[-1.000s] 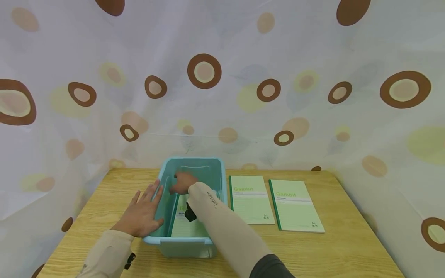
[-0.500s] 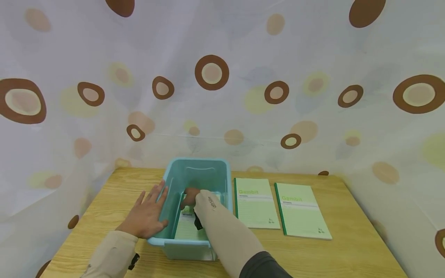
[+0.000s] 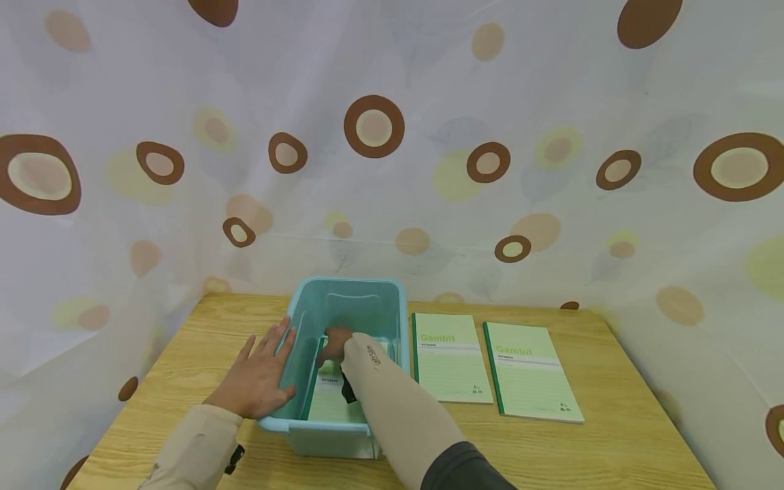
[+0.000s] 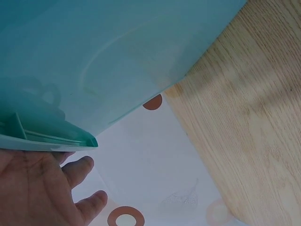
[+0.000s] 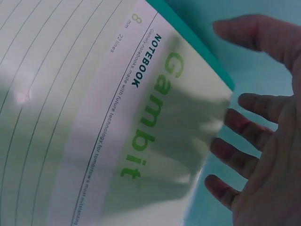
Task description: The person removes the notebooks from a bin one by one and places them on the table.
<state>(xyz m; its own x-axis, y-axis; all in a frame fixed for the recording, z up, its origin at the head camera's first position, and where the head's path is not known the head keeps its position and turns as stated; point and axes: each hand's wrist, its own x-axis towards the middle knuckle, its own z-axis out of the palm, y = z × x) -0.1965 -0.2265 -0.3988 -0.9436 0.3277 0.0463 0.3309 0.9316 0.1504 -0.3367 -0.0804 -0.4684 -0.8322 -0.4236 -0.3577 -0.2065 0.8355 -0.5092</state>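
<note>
A light-blue plastic bin (image 3: 331,441) stands on the table with a pale green notebook (image 3: 327,403) lying inside it. My left hand (image 3: 254,381) rests on the bin's left rim, fingers spread. In the left wrist view, its fingers reach past the rim beside the bin's outer wall (image 4: 127,56). Inside the bin, my right hand (image 3: 335,344) is at the notebook's far edge. The right wrist view shows the "Gambit" cover (image 5: 108,103), with extended fingertips right at that edge. The thumb (image 5: 240,34) is apart from the green spine. My right forearm hides part of the notebook.
Right of the bin, two more green "Gambit" notebooks lie flat side by side, a nearer one (image 3: 453,371) and one farther right (image 3: 533,381). The wooden table (image 3: 618,422) backs onto a white curtain (image 3: 416,190) with brown circles.
My right hand has come lower and slightly nearer in the bin, down to the notebook's far edge. The head view has shifted a little left. The left hand keeps its place on the rim.
</note>
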